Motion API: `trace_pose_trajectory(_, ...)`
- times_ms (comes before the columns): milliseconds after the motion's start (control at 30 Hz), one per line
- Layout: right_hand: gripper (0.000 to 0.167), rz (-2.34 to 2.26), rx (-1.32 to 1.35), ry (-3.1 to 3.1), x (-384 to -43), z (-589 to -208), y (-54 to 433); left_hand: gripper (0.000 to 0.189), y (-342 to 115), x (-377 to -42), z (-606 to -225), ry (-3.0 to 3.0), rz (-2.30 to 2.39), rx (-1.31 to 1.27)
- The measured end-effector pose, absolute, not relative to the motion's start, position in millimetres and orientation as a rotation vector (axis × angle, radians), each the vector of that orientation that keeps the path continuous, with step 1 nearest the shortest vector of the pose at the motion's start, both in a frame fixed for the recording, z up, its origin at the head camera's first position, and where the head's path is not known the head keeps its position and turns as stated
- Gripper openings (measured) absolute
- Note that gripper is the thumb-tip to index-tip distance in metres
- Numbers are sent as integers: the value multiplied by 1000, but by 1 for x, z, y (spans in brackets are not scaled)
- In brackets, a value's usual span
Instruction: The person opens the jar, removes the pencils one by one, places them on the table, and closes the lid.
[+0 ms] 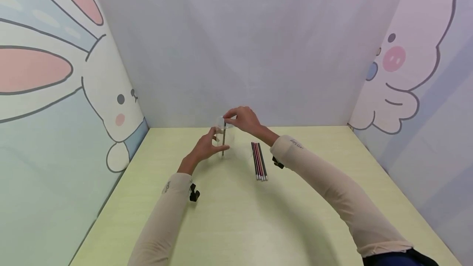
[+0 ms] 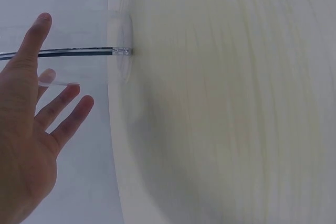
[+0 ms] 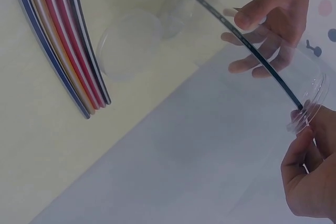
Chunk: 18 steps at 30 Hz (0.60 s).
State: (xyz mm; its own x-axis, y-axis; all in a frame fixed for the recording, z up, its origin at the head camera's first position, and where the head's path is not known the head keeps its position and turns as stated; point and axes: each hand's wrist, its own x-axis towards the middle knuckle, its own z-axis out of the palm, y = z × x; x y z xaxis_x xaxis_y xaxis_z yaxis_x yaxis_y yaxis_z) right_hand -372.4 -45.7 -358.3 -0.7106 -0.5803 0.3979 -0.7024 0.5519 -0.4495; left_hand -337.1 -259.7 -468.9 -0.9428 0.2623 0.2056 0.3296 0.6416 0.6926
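A clear plastic jar stands at the back of the table, left of the middle. My left hand holds it around the side, thumb on the near face. Inside it is a dark pencil, slightly tilted; in the left wrist view its silvery end is down at the jar's base. At the jar's mouth my right hand pinches the pencil's upper end. Several more pencils, dark and red among them, lie side by side to the right of the jar.
A round clear lid lies on the table between the pencils and the jar in the right wrist view. Behind the jar rises a plain pale wall. Side panels with cartoon animals flank the pale yellow table.
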Motion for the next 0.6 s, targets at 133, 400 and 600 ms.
trace_pose_trajectory(133,17,890,1091,-2566,-373,-361,-48,73,-260,-337,-468,-2771,-1195,-501)
trace_pose_trajectory(400,16,927,1046,-2564,-375,-367,-54,73,-260,-336,-467,-2775,-1195,-493)
trace_pose_trajectory(600,16,944,1047,-2550,-376,-370,-57,73,-262,-336,-468,-2774,-1184,-488)
